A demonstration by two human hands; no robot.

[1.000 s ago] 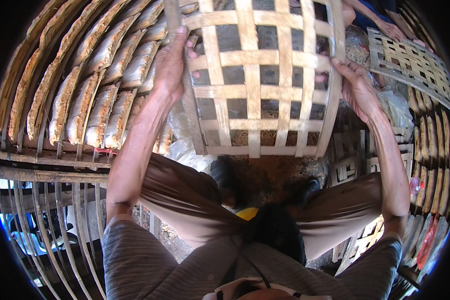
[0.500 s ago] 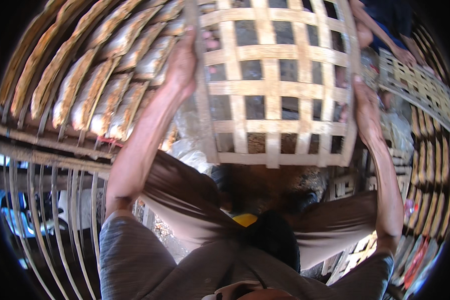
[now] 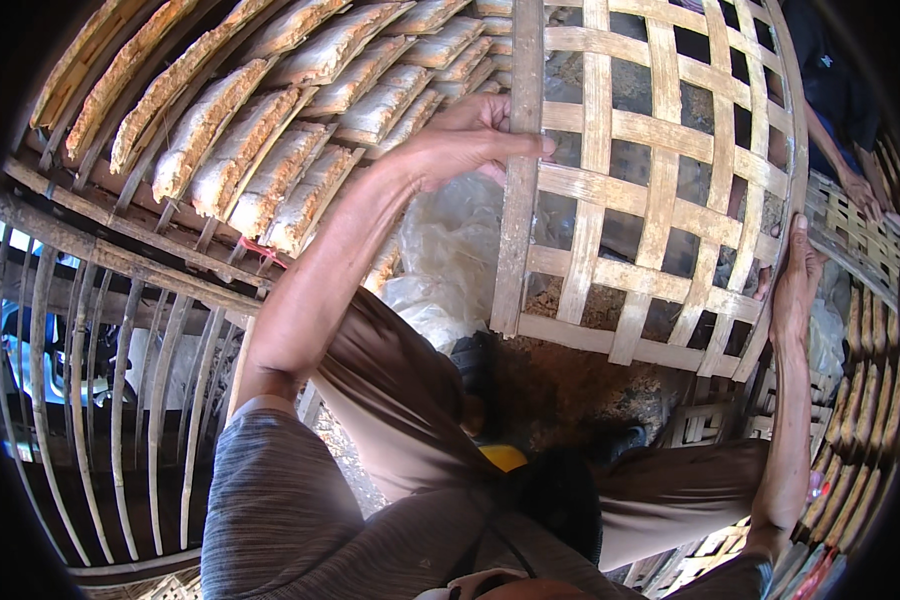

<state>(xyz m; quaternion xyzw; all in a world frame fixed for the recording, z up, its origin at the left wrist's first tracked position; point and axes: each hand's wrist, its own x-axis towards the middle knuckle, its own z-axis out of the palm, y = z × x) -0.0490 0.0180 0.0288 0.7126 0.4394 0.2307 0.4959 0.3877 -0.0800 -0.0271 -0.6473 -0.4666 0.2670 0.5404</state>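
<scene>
Pale wooden strips, woven into an open grid, stretch between the person's two grips at the upper centre and right of the frame. The left grip (image 3: 465, 135) pinches the left rail of the lattice panel (image 3: 663, 137), its thumb laid across the front of the wood, the other fingers bent at the rail's far side. The right grip (image 3: 799, 275) clasps the opposite rail, thumb along the edge, with fingertips showing behind the strips. The panel sits tilted, its lower edge sloping down to the right and its top running out of the frame. Just left of it shows crumpled clear plastic sheeting (image 3: 440, 250). Below, near the centre, the floor (image 3: 560, 395) is strewn with brown crumbs between brown trousers (image 3: 400, 400), and a small yellow object (image 3: 503, 458) shows at the crotch of the legs. Whitish slabs (image 3: 380, 105) with rough orange-brown edges overlap in rows across the upper left, above a slatted rack (image 3: 130, 258) with a red tie (image 3: 260, 250) near its rail. At the upper right, another person's hand (image 3: 860, 195) rests by a smaller woven panel (image 3: 855, 235), and more slabs (image 3: 875, 400) line the right edge
</scene>
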